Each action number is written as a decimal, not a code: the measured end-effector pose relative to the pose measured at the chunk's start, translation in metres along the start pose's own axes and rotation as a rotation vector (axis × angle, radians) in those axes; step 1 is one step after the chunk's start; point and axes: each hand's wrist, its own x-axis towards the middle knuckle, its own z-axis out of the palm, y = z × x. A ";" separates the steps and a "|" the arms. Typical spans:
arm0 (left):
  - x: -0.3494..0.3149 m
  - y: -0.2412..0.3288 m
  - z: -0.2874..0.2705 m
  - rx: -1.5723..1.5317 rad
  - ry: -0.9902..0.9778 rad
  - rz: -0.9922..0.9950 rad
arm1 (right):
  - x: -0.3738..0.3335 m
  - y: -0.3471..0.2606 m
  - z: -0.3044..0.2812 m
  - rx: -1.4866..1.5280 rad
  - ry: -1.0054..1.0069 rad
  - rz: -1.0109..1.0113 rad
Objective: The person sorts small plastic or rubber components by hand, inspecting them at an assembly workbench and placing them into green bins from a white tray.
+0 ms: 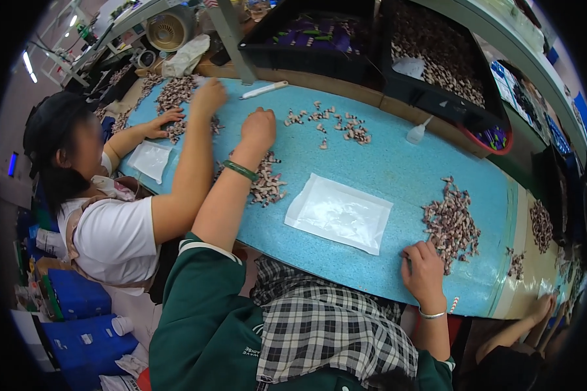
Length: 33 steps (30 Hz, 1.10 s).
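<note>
My left hand (259,128) reaches to the far side of the blue table, its fingers curled closed; what they hold, if anything, is hidden. Under my left forearm lies a heap of small pinkish-white and dark banded pieces (267,182). More such pieces (355,130) are scattered to the right of that hand. My right hand (424,270) rests near the table's front edge, fingers bent inward, beside a larger heap of similar pieces (450,225); I cannot make out anything in its grip. Between my hands a flat white packet (339,214) lies on the tabletop.
A co-worker (111,215) at my left handles pieces beside another white packet (150,161). A white pen-like tool (263,90) and a small squeeze bottle (418,132) lie at the back. Black bins (407,98) stand behind the table. Another person's arms (522,326) show at right.
</note>
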 end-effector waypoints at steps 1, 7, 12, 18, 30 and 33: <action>-0.002 -0.002 0.001 -0.005 0.025 0.009 | 0.000 0.001 0.002 -0.002 -0.007 0.013; -0.015 -0.007 -0.019 -0.220 0.080 0.092 | -0.002 0.013 0.009 0.101 0.028 0.049; -0.069 0.038 -0.076 -1.733 -0.192 -0.126 | 0.011 0.008 0.005 0.673 -0.081 0.311; -0.144 0.077 -0.084 -2.030 -0.409 -0.109 | 0.030 -0.007 0.012 1.174 -0.239 0.431; -0.189 0.137 -0.075 -0.884 -0.191 0.628 | -0.013 0.031 0.013 1.336 0.358 0.572; -0.179 0.163 -0.074 -0.761 -0.129 0.700 | -0.026 0.023 0.016 1.311 0.334 0.570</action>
